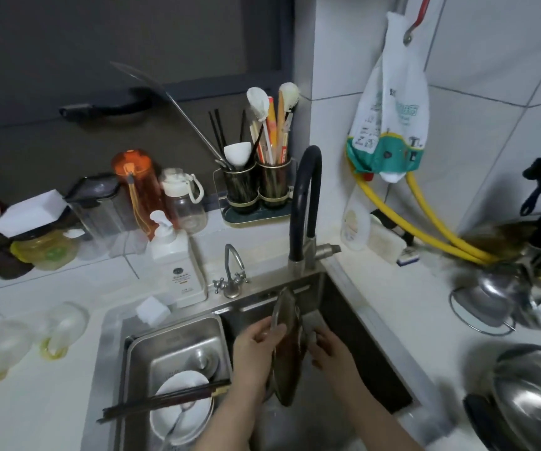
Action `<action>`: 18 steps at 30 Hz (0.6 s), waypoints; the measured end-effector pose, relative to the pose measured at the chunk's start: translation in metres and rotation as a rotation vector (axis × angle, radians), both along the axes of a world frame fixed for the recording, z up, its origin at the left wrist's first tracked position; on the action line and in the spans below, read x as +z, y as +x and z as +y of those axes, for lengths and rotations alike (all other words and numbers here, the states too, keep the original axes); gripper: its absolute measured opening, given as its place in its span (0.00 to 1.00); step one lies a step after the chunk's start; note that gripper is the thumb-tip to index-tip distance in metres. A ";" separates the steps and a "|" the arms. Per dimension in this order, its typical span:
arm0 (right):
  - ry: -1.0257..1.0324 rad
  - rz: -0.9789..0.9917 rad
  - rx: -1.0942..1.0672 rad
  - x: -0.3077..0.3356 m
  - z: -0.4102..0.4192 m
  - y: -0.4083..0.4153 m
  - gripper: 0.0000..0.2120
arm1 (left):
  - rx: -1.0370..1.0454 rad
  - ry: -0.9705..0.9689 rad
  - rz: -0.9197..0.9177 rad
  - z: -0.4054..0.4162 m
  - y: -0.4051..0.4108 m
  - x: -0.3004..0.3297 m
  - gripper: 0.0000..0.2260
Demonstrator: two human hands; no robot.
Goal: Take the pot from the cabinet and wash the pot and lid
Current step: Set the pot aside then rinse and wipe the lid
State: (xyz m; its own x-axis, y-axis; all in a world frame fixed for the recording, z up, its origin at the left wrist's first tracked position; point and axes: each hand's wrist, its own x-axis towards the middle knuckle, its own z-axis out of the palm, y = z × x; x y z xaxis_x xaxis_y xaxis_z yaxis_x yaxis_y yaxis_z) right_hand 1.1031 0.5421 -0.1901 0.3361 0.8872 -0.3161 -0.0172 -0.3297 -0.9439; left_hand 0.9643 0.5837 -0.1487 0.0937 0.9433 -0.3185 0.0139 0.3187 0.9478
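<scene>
A glass lid (287,346) stands on edge over the right basin of the steel sink (344,320), below the black faucet (305,203). My left hand (256,353) grips the lid's left face, fingers curled over its rim. My right hand (331,353) presses against the lid's right face; I cannot tell if it holds a cloth or sponge. A shiny steel pot (529,395) sits on the counter at the lower right, partly cut off by the frame.
A steel insert tub (178,349) in the left basin holds a white bowl (181,408) with a spoon and dark chopsticks (165,398) across it. A soap pump bottle (178,265), a white sponge (153,310), bottles, a utensil holder (256,187) and yellow hoses (425,219) ring the sink.
</scene>
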 end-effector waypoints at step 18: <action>0.157 -0.885 -0.041 0.044 -0.038 -0.039 0.21 | -0.368 0.387 0.520 -0.031 -0.070 -0.027 0.24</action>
State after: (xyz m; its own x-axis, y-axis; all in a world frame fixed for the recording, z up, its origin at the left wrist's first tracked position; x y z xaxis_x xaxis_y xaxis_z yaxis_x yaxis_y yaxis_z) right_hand 1.0638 0.5045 -0.1461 0.4314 0.8802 0.1977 0.7287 -0.2108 -0.6516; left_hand 0.8945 0.5524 -0.1758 0.3527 0.9338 -0.0598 0.5328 -0.1479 0.8332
